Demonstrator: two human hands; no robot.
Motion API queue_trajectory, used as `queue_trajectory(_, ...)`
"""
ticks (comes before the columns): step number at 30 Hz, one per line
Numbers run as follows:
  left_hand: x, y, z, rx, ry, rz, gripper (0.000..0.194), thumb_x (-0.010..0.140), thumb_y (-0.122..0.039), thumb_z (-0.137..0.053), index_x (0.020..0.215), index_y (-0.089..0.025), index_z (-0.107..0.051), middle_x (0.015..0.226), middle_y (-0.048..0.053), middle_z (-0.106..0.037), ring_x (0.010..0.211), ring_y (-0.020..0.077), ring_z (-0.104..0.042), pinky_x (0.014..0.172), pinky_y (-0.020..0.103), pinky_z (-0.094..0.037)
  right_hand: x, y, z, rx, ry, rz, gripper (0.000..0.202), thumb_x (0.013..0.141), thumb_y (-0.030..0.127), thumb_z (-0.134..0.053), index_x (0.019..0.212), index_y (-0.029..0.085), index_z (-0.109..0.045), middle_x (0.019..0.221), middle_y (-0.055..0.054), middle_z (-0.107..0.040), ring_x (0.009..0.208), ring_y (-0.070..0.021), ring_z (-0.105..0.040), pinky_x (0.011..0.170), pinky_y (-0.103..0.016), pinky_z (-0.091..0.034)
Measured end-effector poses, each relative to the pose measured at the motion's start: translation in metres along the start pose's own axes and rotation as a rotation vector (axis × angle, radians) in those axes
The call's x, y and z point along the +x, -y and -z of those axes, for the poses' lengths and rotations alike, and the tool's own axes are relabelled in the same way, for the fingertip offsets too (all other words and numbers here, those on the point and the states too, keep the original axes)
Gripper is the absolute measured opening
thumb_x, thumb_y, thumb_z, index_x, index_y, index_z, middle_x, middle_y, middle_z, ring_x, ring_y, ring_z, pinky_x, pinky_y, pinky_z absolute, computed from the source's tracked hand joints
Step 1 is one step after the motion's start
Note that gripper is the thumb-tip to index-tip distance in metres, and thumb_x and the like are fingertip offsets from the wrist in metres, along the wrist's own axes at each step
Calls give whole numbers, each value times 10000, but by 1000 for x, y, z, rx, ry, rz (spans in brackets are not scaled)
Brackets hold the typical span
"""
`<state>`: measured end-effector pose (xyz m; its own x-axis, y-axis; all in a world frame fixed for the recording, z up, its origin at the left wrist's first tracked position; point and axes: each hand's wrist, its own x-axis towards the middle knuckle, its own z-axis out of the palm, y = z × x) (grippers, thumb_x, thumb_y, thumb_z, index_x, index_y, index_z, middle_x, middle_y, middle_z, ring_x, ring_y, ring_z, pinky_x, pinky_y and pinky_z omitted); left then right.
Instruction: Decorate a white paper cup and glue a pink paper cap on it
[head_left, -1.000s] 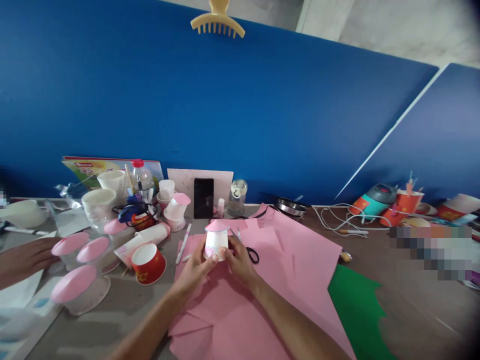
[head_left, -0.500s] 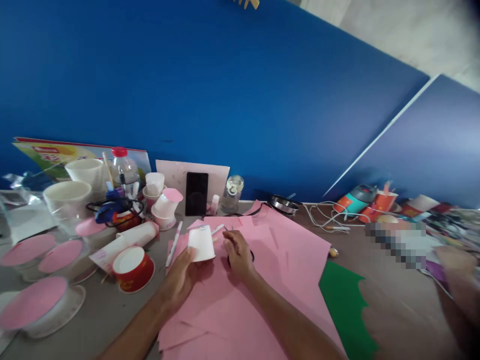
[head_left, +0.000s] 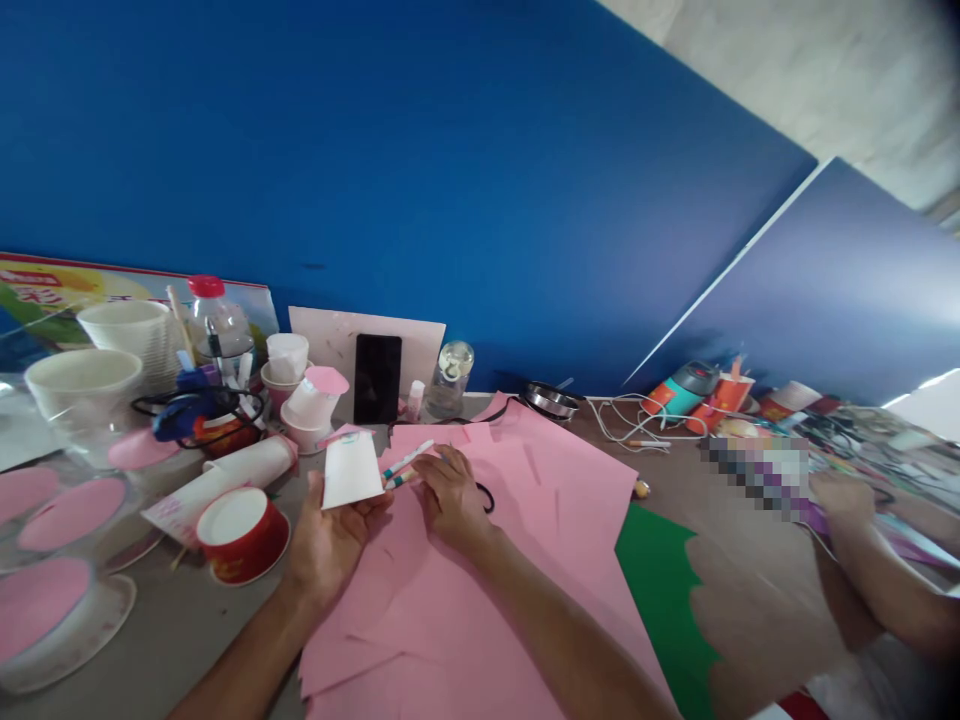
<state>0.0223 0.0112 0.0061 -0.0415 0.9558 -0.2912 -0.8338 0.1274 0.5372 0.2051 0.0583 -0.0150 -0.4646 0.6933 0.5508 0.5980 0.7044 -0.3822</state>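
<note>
My left hand (head_left: 330,540) is closed around the lower edge of a white paper cup (head_left: 352,472), which lies tilted on my palm and has a bit of pink at its far end. My right hand (head_left: 454,495) rests low over the pink paper (head_left: 450,620), its fingers pinched at a white and teal marker pen (head_left: 400,482). Another marker pen (head_left: 409,457) lies just beyond those fingertips. Beside the right hand, a black scissors handle (head_left: 487,497) shows; the hand hides the rest.
Cups with pink tops (head_left: 71,515) crowd the left side, near a red paper bowl (head_left: 244,540). A black phone (head_left: 377,378) leans at the back by a glass jar (head_left: 452,378). Green paper (head_left: 660,590) lies to the right. Another person's hand (head_left: 844,495) is at far right.
My left hand has moved left with the cup and turned palm up. My right hand has moved off the scissors handle, its fingers now at the marker pen. The view has swung slightly right.
</note>
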Motion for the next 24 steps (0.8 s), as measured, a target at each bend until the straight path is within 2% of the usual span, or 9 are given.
queue_trajectory(4,-2,5,-2,31,4,17,461,920,-537,-491,1002,-142,-715,782,115,-781,656,244,-727,672,374,-603,0,0,-3,-78,109,33,445,842,104,-539,1267,226,-585,1238,-94,-649,1286,-318,-416,1107,-529,-289)
queue_trajectory(7,-3,7,-4,46,-6,21,467,922,-545,-481,1022,-149,-706,806,111,-782,670,237,-727,697,377,-607,-1,-1,-8,-133,139,40,432,816,111,-580,1234,215,-603,1076,-100,-665,1140,-307,-469,1073,-506,-328)
queue_trajectory(10,-4,8,-5,60,-5,15,445,917,-546,-503,1036,-163,-694,803,99,-778,681,242,-732,682,384,-611,-1,-2,-6,-167,126,24,255,826,147,-587,1051,211,-687,905,-91,-627,981,-287,-481,1032,-496,-363)
queue_trajectory(13,-4,9,-6,62,-8,-13,394,894,-526,-570,1004,-166,-686,783,84,-769,698,239,-732,671,373,-612,-1,-3,2,-143,107,28,144,836,172,-589,904,203,-712,935,-96,-619,1014,-286,-482,1051,-507,-343)
queue_trajectory(17,-4,12,-7,54,12,-41,364,812,-488,-705,994,-173,-691,836,75,-774,751,235,-733,716,361,-617,-1,-1,8,-88,143,69,250,802,243,-661,1046,202,-686,1094,-96,-637,1112,-302,-477,1088,-526,-316)
queue_trajectory(21,-3,18,-7,88,101,-62,391,739,-500,-773,1006,-219,-718,911,58,-781,899,283,-729,789,372,-622,-2,5,4,-105,198,90,120,839,227,-612,934,201,-681,931,-78,-654,975,-268,-520,1051,-500,-360)
queue_trajectory(24,-3,22,-2,114,128,-55,428,721,-454,-800,1082,-241,-714,973,51,-781,1012,312,-705,857,382,-609,-2,5,7,-88,177,48,131,858,172,-552,932,191,-658,882,-76,-665,919,-252,-554,1067,-491,-340)
